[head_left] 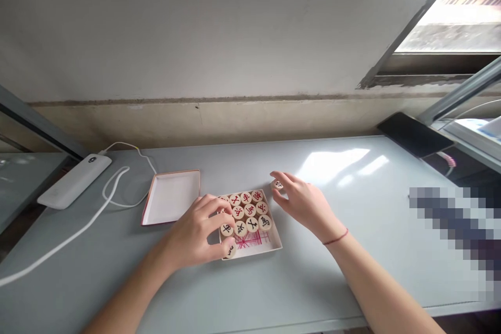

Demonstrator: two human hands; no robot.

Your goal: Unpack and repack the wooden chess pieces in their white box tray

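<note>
A shallow box (270, 240) holds several round wooden Chinese chess pieces in rows, with red characters at the back and black ones nearer me. Bare bottom with red printed lines shows at its front. Over the box's left side is my left hand (199, 232), fingers curved and spread. Its thumb touches a chess piece (230, 251) at the front left corner, and its fingertips rest by pieces further back, partly covering them. Just beyond the box's back right corner, my right hand (301, 198) has thumb and index finger around another chess piece (277, 185), on or close to the table.
Left of the box lies an open box lid (176, 195), white inside. A white power strip (76, 180) with a white cable (94, 227) is at the far left. A dark flat device (415, 134) sits at the back right. A wall (235, 120) bounds the grey table (235, 302) behind.
</note>
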